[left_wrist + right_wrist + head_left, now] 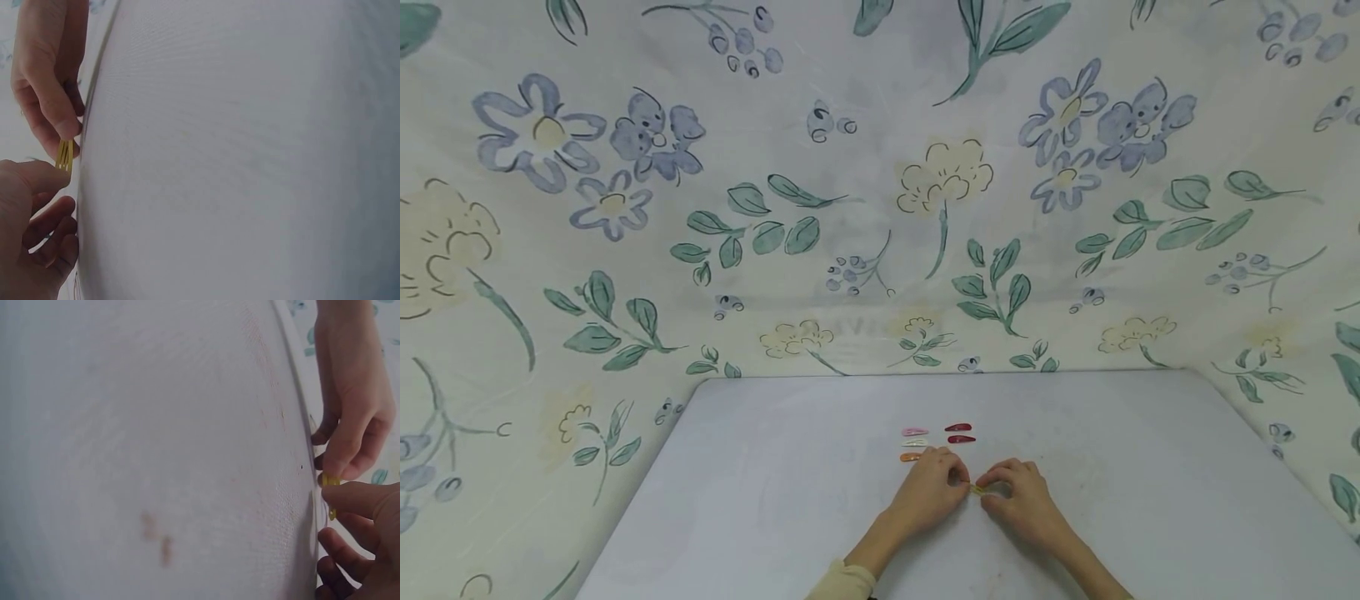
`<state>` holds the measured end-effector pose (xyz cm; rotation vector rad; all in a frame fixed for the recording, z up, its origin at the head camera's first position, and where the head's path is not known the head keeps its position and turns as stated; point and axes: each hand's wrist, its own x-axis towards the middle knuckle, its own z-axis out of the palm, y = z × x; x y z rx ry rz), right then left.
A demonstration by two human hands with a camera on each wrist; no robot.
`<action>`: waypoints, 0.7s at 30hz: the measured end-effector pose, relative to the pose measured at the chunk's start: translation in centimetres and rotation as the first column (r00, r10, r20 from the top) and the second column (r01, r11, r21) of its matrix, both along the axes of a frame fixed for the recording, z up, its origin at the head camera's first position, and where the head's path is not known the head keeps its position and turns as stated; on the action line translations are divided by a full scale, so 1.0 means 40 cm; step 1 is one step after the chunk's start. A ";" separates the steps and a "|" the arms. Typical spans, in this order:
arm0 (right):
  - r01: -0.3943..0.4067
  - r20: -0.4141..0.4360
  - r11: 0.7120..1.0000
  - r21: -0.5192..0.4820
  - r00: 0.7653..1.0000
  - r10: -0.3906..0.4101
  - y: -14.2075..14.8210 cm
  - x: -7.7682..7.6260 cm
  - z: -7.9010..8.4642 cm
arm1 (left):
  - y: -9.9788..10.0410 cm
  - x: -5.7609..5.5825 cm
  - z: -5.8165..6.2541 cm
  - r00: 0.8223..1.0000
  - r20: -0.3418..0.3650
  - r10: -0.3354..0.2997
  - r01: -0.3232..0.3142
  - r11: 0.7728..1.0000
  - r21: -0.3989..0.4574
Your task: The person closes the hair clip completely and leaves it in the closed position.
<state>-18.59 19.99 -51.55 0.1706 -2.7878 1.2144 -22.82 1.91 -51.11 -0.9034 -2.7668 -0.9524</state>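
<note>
A yellow snap hair clip (pixel 977 489) is held between my two hands just above the white table. My left hand (pixel 931 492) pinches one end with thumb and fingertips. From the other side my right hand (pixel 1021 504) pinches the opposite end. In the left wrist view the slotted middle of the yellow clip (pixel 64 155) shows between the fingertips; its ends are covered. Past my left hand lie a pink clip (pixel 914 432), a whitish clip (pixel 914 443) and an orange clip (pixel 910 457), partly hidden by that hand. Two red clips, one above the other (pixel 961 439), lie to their right.
The white tabletop (pixel 737 483) spreads out around both hands. Floral cloth (pixel 850 250) rises behind its back edge and along both sides. Small brownish marks (pixel 156 537) show on the surface in the right wrist view.
</note>
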 end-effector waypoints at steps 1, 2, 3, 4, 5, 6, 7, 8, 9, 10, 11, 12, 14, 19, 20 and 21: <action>0.002 0.007 1.000 0.000 1.000 -0.002 -0.001 0.000 0.002 | -0.001 0.001 0.000 1.000 0.005 0.000 0.000 1.000 0.003; 0.003 0.011 1.000 0.004 1.000 -0.003 -0.001 -0.001 0.003 | -0.003 0.001 0.000 1.000 0.009 -0.002 0.002 1.000 0.010; 0.004 0.013 1.000 0.008 1.000 -0.005 -0.001 -0.001 0.003 | -0.004 0.002 0.000 1.000 0.017 -0.001 0.000 1.000 0.015; 0.004 0.013 1.000 0.011 1.000 -0.004 -0.002 -0.002 0.004 | -0.005 0.003 -0.001 1.000 0.021 -0.002 0.001 1.000 0.022; 0.004 0.016 1.000 0.010 1.000 -0.004 -0.002 -0.002 0.005 | -0.006 0.004 -0.001 1.000 0.025 -0.001 0.000 1.000 0.031; 0.001 0.014 1.000 0.005 1.000 -0.001 -0.002 -0.003 0.006 | -0.007 0.004 -0.001 1.000 0.024 -0.001 0.000 0.999 0.038; -0.002 0.010 1.000 0.000 1.000 0.002 -0.002 -0.003 0.006 | -0.008 0.004 -0.002 1.000 0.021 -0.001 0.000 0.999 0.048; -0.005 0.006 1.000 -0.006 1.000 0.005 -0.003 -0.003 0.007 | -0.009 0.005 -0.003 1.000 0.019 0.000 -0.001 0.998 0.058; -0.007 0.000 1.000 -0.015 1.000 0.007 -0.004 -0.004 0.006 | -0.011 0.005 -0.003 1.000 0.020 0.003 -0.004 0.998 0.066; -0.008 -0.002 1.000 -0.026 1.000 0.008 -0.006 -0.004 0.007 | -0.012 0.006 -0.003 1.000 0.018 0.006 -0.007 0.997 0.072; -0.007 -0.005 0.999 -0.038 1.000 0.007 -0.008 -0.004 0.008 | -0.013 0.007 -0.003 1.000 0.016 0.010 -0.011 0.997 0.079; -0.004 -0.007 0.999 -0.049 1.000 0.004 -0.011 -0.004 0.008 | -0.014 0.007 -0.002 1.000 0.020 0.016 -0.017 0.996 0.086; 0.011 -0.004 0.998 -0.067 1.000 -0.011 -0.017 -0.005 0.010 | -0.016 0.009 0.000 0.999 0.031 0.028 -0.031 0.995 0.100; 0.035 -0.011 0.993 -0.112 0.999 -0.036 -0.032 -0.008 0.017 | -0.021 0.012 0.006 0.996 0.077 0.051 -0.063 0.986 0.157; 0.032 -0.017 0.992 -0.119 0.999 -0.035 -0.034 -0.009 0.018 | -0.022 0.012 0.007 0.995 0.085 0.051 -0.065 0.983 0.174; 0.031 -0.021 0.992 -0.124 0.999 -0.034 -0.035 -0.010 0.019 | -0.024 0.012 0.008 0.994 0.093 0.048 -0.066 0.980 0.190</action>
